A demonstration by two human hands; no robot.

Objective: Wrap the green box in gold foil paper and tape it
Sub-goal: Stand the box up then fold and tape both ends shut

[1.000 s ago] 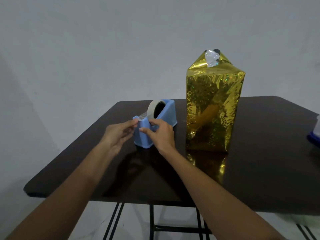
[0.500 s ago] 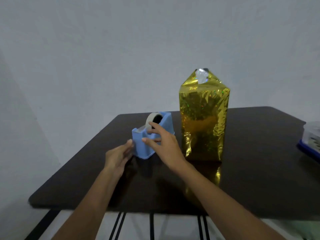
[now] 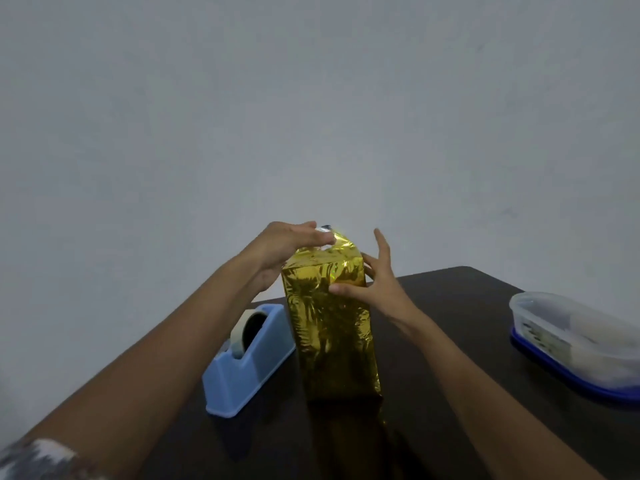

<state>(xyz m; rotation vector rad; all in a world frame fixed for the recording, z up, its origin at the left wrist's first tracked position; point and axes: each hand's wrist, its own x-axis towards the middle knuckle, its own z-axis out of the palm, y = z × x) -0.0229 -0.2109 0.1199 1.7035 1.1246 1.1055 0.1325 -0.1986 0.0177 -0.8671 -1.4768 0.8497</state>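
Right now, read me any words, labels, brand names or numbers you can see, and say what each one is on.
No text here is readable.
Label on the clear plastic container: dark print, too blurred to read.
Blue tape dispenser: no marking visible.
Gold-wrapped box: no marking visible.

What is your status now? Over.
Left hand at the top fold, grip unclear. Right hand open, against the gold-wrapped box, upright on table. Tape dispenser beside it, nothing blocking.
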